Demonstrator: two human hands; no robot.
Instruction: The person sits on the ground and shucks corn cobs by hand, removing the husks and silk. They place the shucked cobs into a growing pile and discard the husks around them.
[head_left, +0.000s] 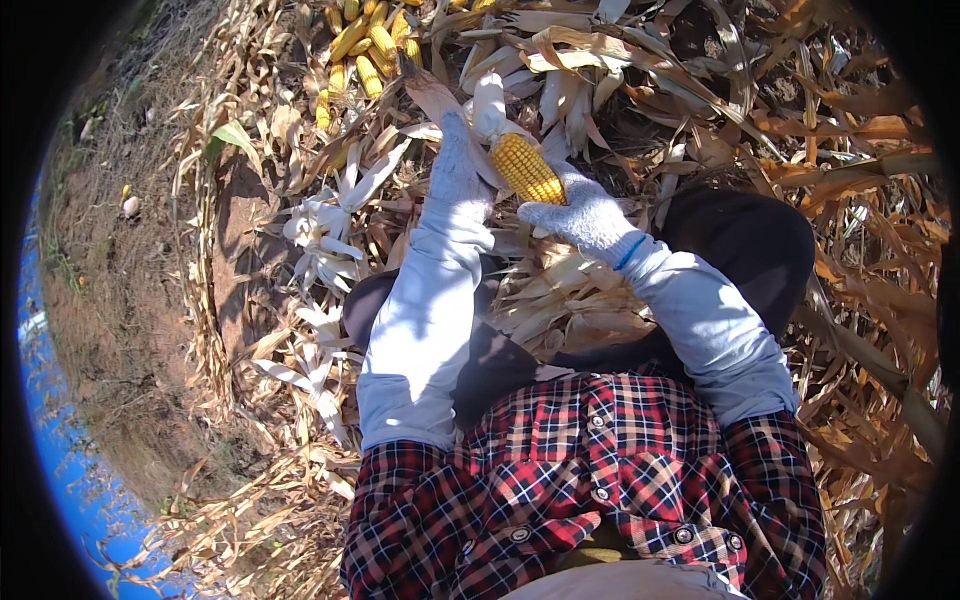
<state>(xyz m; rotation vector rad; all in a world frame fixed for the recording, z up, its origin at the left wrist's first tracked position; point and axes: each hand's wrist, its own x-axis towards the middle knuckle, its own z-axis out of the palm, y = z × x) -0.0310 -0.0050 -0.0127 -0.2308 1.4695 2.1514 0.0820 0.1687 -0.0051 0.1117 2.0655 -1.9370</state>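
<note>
In front of my crossed legs, a yellow ear of corn (527, 169) lies in my right hand (583, 211), which wears a pale knit glove. The thumb and fingers close around the ear's lower end. Pale husk (489, 109) is folded back from the ear's far end. My gloved left hand (459, 166) is beside the ear, gripping a dry, brownish strip of husk (436, 97) that runs up past the fingertips. Most of the left fingers are hidden from above. Whether this strip is still joined to the ear cannot be made out.
Several bare ears of corn (367, 46) are heaped at the top left. Peeled white husks (322, 232) lie left of my legs. Dry corn stalks and leaves (862, 300) crowd the right side. Bare soil with dry grass (120, 300) stretches along the left.
</note>
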